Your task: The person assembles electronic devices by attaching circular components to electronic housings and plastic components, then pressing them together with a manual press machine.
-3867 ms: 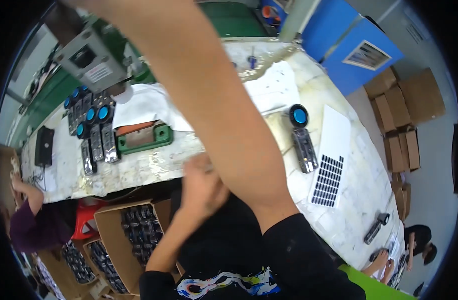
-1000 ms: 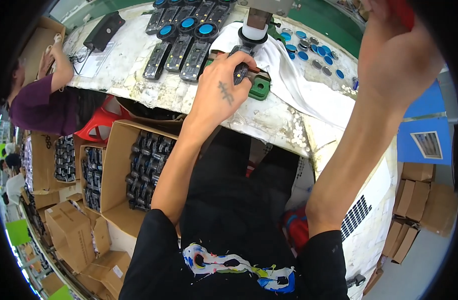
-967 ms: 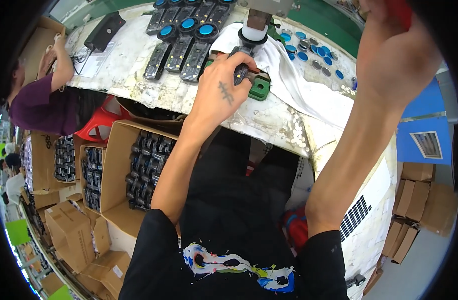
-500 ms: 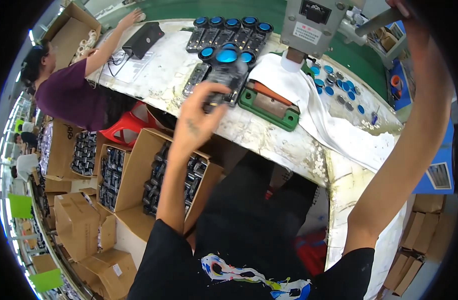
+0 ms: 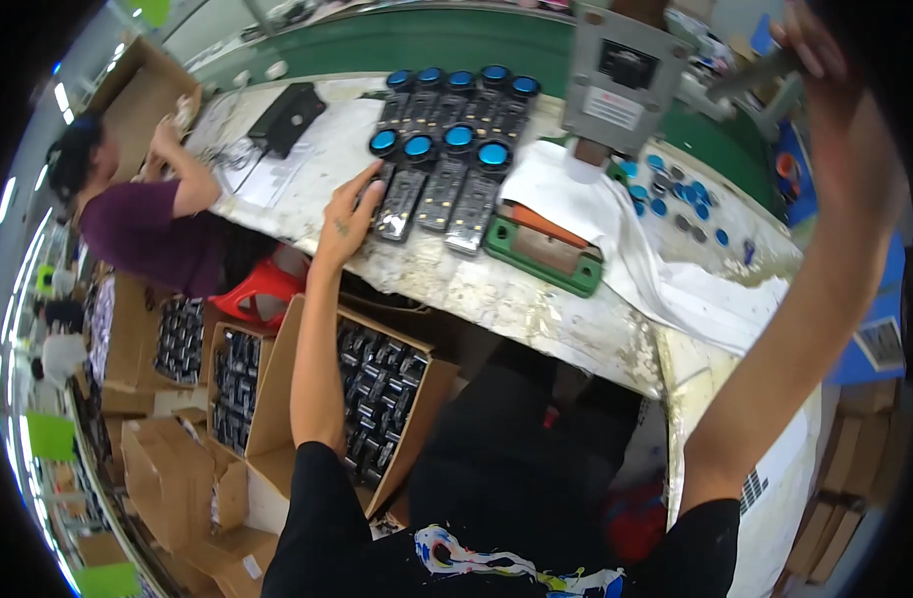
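My left hand (image 5: 349, 217) is at the left end of the front row on the workbench. Its thumb and fingers close around the slim body of a black device with a round blue-topped head (image 5: 383, 142), hiding most of that body. Beside it lie three similar devices (image 5: 442, 194), with a further row (image 5: 460, 80) behind them. High at the right, my right hand (image 5: 813, 48) is wrapped around the grey lever (image 5: 758, 76) of a press (image 5: 626, 90). Under the press head, a white cloth (image 5: 556, 184) partly covers a green metal fixture (image 5: 544, 257) with an orange strip.
Loose blue and silver discs (image 5: 686, 194) are scattered right of the press. A black box (image 5: 287, 118) with a cable stands at the left of the workbench (image 5: 496, 299). Another person (image 5: 152, 224) sits there beside a red stool (image 5: 262, 291). Cartons of black parts (image 5: 382, 394) stand below.
My left hand has carried the device leftward and down to the end of the front row. The seated person's arm has drawn back. My right hand stays at the lever.
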A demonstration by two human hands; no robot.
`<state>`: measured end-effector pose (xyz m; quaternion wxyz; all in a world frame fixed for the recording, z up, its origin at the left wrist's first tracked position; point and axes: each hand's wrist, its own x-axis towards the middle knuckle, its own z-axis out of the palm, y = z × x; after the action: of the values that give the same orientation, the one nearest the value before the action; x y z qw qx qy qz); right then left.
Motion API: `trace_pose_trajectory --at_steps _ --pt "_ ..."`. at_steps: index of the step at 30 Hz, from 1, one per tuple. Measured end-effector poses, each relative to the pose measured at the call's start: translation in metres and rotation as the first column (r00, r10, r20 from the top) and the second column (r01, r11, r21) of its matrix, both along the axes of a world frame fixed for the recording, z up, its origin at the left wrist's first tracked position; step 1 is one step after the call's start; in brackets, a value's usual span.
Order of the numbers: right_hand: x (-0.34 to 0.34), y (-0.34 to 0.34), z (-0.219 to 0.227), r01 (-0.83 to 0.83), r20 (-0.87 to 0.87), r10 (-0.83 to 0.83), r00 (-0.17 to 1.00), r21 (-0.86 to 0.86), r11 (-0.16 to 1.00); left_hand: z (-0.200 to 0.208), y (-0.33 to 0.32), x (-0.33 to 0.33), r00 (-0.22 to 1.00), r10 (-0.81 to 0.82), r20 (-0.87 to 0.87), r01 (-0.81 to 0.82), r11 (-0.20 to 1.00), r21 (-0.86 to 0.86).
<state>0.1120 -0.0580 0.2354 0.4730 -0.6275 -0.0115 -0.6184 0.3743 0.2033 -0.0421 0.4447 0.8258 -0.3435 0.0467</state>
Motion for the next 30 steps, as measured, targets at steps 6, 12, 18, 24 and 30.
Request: trace_pose_trajectory --at_steps 6,12,18,24,30 --pt "-0.002 -0.046 0.002 -0.103 0.011 0.105 0.994 -0.119 0.988 0.014 -0.010 0.010 0.979 -0.103 0.177 0.070 0.981 0.182" --pt "0.057 -0.086 0.000 0.337 -0.217 -0.595 0.774 -0.654 0.677 0.028 -0.051 -0.069 0.832 0.037 0.554 -0.008 0.998 -0.055" --pt "-0.032 -0.055 -0.067 0.425 -0.162 -0.527 0.834 -0.419 0.802 0.031 -0.153 -0.235 0.797 -0.452 0.401 0.546 0.823 -0.157" --pt "-0.298 -0.105 -0.193 0.725 -0.430 -0.836 0.341 -0.445 0.525 0.029 -0.193 -0.319 0.599 -0.681 0.421 0.772 0.631 -0.077" --pt "-0.670 0.080 -0.248 0.839 -0.859 -0.004 -0.511 -0.498 -0.217 0.054 -0.194 -0.313 0.606 -0.736 0.301 0.773 0.634 -0.008"
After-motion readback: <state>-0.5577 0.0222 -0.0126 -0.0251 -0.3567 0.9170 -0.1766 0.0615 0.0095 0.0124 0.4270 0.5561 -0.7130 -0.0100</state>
